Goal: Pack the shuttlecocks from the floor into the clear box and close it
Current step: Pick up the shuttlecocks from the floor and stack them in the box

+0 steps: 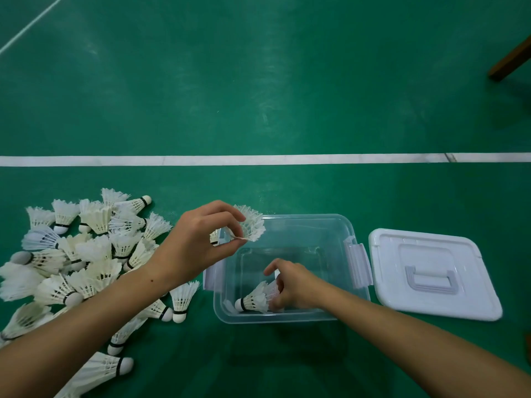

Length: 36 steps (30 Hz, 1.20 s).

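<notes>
While both bare forearms reach in from the bottom corners of the frame, the left hand [198, 239] hovers at the clear box's [316, 222] upper left corner, wrist bent, thumb and fingers pinched on the feather edge of a white shuttlecock [253, 226] whose flared skirt faces the camera. The right hand [293, 285] is lowered inside the box, at lower centre of the frame, its fingers curled around the feather end of a second shuttlecock [253, 301] that lies on its side on the box bottom, cork tip pointing left.

The box is a see-through plastic tub with rounded corners and pale hinged clips [357, 264] on its left and right sides. Its lid [431, 271], opaque white with a moulded recessed handle, lies flat on the floor just right of the box, not touching it. At the left of the frame a loose pile of shuttlecocks [86, 254] sprawls over the floor: white feather skirts, rounded cork tips, dark bands at the necks, lying at every angle and overlapping.

The floor [258, 81] is a green, faintly scuffed sports mat crossed by a white court line [258, 160] running across mid-frame; another thin white line cuts the upper left corner. A brown wooden leg [511, 60] enters at the upper right edge.
</notes>
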Available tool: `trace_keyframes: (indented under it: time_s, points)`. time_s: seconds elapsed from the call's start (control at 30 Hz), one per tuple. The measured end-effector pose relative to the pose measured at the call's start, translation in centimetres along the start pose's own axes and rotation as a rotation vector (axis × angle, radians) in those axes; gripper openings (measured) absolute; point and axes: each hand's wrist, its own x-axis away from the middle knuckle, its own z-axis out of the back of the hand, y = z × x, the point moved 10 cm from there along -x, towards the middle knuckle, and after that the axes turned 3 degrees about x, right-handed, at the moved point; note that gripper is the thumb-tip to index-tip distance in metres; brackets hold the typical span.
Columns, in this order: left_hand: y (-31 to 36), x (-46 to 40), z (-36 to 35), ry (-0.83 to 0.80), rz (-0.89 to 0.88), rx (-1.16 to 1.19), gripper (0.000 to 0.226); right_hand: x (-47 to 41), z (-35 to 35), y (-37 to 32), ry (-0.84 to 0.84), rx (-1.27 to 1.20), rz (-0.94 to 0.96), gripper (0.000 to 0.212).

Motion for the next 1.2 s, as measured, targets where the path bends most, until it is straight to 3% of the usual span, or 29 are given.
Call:
trace_keyframes:
  time_s: [0.17,0.37,0.47,0.57,0.7,0.8,1.07,1.2]
  points:
    - [-0.1,0.0,-0.7,-0.04,0.001,0.002,0.019,2.1,2.2,-0.7,0.006,-0.014,0.019,0.082]
    - [0.6,-0.6,-3.1,-0.127,0.035,0.005,0.05,8.9,11.5,-3.1,0.466,-0.105,0.195,0.046]
    - [1.2,-1.2,-4.6,-0.189,0.042,0.024,0.066,11.2,12.3,-6.0,0.579,0.052,0.372,0.043]
    - [1.6,-1.9,-5.3,-0.197,0.054,0.075,0.074,10.8,11.1,-7.2,0.588,0.175,0.459,0.037]
    - [1.8,-2.2,-6.0,-0.19,0.054,0.136,0.073,10.1,10.3,-7.0,0.616,0.208,0.462,0.029]
    - [1.1,-1.9,-7.4,-0.221,0.107,0.177,0.08,10.2,10.2,-5.6,0.616,0.243,0.392,0.034]
    - [-2.6,1.8,-15.4,-0.636,0.344,-0.019,0.107,8.6,8.0,0.1,0.462,0.323,0.077,0.043]
    - [-4.1,2.5,-17.3,-0.73,0.412,-0.145,0.113,6.7,6.7,0.6,0.388,0.301,0.015,0.052]
